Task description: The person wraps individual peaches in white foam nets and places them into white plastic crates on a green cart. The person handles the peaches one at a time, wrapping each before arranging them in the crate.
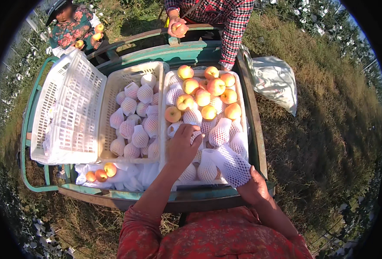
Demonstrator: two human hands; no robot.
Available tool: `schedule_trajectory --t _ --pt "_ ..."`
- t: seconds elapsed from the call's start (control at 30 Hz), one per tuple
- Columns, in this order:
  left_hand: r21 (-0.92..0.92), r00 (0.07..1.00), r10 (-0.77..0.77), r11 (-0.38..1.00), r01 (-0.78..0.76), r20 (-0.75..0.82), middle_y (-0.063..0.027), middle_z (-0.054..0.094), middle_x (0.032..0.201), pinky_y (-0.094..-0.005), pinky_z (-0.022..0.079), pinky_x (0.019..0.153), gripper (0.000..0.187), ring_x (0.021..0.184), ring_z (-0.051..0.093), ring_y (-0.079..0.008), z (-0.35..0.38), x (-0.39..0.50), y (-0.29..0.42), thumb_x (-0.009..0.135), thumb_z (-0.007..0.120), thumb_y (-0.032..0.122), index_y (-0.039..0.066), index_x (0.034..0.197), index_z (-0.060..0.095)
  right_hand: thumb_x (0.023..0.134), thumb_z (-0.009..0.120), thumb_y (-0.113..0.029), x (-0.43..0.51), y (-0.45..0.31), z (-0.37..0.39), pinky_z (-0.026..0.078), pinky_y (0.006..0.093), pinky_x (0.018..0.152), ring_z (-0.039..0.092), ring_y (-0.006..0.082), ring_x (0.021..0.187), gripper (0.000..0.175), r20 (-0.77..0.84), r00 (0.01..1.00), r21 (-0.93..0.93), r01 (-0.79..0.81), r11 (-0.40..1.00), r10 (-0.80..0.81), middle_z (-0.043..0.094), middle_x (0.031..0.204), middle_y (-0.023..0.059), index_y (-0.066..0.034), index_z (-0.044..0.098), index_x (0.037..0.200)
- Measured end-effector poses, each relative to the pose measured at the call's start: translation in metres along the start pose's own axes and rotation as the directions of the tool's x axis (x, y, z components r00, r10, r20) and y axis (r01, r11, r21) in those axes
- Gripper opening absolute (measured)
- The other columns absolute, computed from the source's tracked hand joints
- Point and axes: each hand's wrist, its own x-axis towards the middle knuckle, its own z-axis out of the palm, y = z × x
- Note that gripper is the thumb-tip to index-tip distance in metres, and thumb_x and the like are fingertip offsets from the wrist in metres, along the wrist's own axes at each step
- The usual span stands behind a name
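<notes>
My left hand reaches over the right plastic crate. Its thumb and fingers lie around a foam-netted apple; whether they grip it cannot be told. A white foam net sleeve is held in my right hand, over the crate's near right corner, and some fingers are hidden behind the mesh. Bare red-yellow apples are heaped at the crate's far end. Foam-netted apples fill the near part, several of them close to both hands.
Foam-netted apples partly fill the middle crate. Stacked crates stand left. Loose apples rest on white plastic. The cart's metal rim runs before me. Two people stand beyond, a hand holding an apple.
</notes>
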Motion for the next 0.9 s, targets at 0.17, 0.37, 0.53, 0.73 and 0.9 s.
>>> schedule_trajectory --t 0.17,0.37,0.53,0.73,0.9 --pt "0.405 0.967 -0.253 0.884 0.232 -0.001 -0.0165 0.055 0.125 -0.0487 0.054 0.080 0.061 0.101 0.064 -0.0406 0.005 0.055 -0.131 0.079 0.073 0.026 0.008 0.130 0.047 0.093 0.063 -0.043 -0.014 0.005 -0.007 0.029 0.0409 0.116 0.045 0.0258 0.135 0.071 0.027 0.999 0.005 0.030 1.000 -0.030 0.050 0.145 0.0101 -0.0027 0.040 0.146" --pt "0.298 0.931 -0.366 0.889 0.349 0.003 -0.0165 0.056 0.124 -0.0461 0.054 0.081 0.065 0.105 0.065 -0.0337 -0.002 0.057 -0.125 0.083 0.070 0.030 0.004 0.135 0.042 0.093 0.063 -0.042 -0.014 0.002 -0.004 0.028 0.0416 0.116 0.045 0.0256 0.135 0.070 0.000 0.997 -0.007 0.075 0.997 -0.075 0.050 0.145 0.0097 -0.0024 0.040 0.146" --pt "-0.728 0.793 -0.440 0.358 0.585 0.421 -0.0108 0.058 0.123 -0.0385 0.053 0.082 0.059 0.106 0.063 -0.0240 -0.038 -0.003 -0.067 0.088 0.065 0.027 0.002 0.137 0.044 0.093 0.065 -0.041 0.002 0.003 0.002 0.028 0.0430 0.117 0.044 0.0269 0.135 0.074 0.059 0.998 0.018 0.023 1.000 -0.024 0.047 0.147 0.0104 -0.0020 0.035 0.148" --pt "-0.816 0.846 -0.151 0.224 0.533 0.512 -0.0096 0.051 0.127 -0.0363 0.052 0.090 0.062 0.112 0.059 -0.0216 -0.046 -0.086 0.040 0.090 0.065 0.023 0.001 0.143 0.041 0.097 0.057 -0.039 0.018 0.019 0.030 0.031 0.0423 0.114 0.044 0.0260 0.136 0.068 0.227 0.971 -0.135 -0.042 0.990 0.072 0.046 0.146 0.0111 0.0005 0.033 0.147" --pt "-0.817 0.871 -0.223 0.307 0.489 0.437 -0.0086 0.047 0.133 -0.0335 0.050 0.092 0.055 0.114 0.055 -0.0196 -0.049 -0.100 0.067 0.089 0.066 0.008 0.000 0.140 0.045 0.092 0.066 -0.028 0.020 0.023 0.034 0.037 0.0395 0.111 0.049 0.0222 0.129 0.064 0.283 0.949 -0.259 -0.061 0.964 0.136 0.052 0.138 0.0098 -0.0003 0.039 0.143"
